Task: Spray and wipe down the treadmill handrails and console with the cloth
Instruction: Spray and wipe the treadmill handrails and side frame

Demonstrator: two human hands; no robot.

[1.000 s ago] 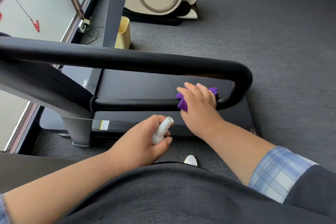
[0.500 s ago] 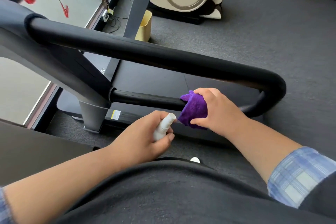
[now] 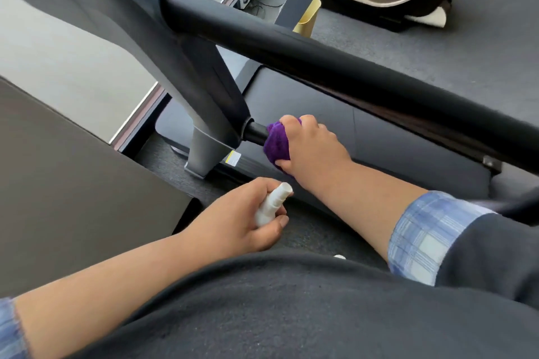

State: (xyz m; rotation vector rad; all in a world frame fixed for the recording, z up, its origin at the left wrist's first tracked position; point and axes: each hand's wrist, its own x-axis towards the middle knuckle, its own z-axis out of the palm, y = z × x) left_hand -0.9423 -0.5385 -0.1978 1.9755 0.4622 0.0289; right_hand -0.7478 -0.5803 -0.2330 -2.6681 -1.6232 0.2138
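The right hand [image 3: 312, 148] has slid the crumpled purple cloth [image 3: 277, 144] along the thin black lower handrail bar [image 3: 256, 132], from near the curved outer end a second ago to the inner end now, just beside the grey upright post [image 3: 210, 114] where the bar joins it. Its fingers are curled round the cloth and the bar together, the thumb under the cloth, so the wad is pressed against the rail. That suggests one full pass of the lower bar is about done; the thick black padded upper handrail [image 3: 335, 67] and the console, which is not clearly in view, probably still want attention.

The left hand [image 3: 242, 221] stays low near the body, its fingers wrapped round the small white spray bottle [image 3: 271, 204], nozzle pointing up toward the rail, not visibly spraying. The next step is likely a return stroke or a move up to the upper rail.
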